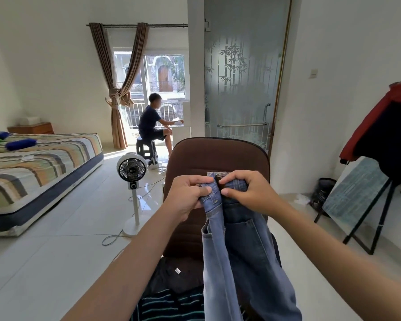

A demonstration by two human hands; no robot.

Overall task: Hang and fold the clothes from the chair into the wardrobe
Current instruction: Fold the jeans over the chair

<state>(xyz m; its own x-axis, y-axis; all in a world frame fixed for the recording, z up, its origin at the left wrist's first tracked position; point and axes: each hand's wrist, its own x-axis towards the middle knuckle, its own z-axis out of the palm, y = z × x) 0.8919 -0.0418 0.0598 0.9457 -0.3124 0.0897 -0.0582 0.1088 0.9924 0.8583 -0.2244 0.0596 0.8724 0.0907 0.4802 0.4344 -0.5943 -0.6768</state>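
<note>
A pair of light blue jeans [243,256] hangs in front of a brown padded chair [218,156]. My left hand [190,193] grips the waistband on its left side. My right hand [248,191] grips the waistband on its right side, close beside the left hand. The legs of the jeans drop down over the chair seat. On the seat lie a dark garment with a white tag [174,272] and a dark striped garment [169,306], partly hidden by the jeans. No wardrobe is in view.
A standing fan [132,172] with a cable on the floor stands left of the chair. A bed [39,165] fills the left side. A person sits on a stool [146,149] by the window. At the right, a rack [377,205] holds a red and dark jacket [384,128].
</note>
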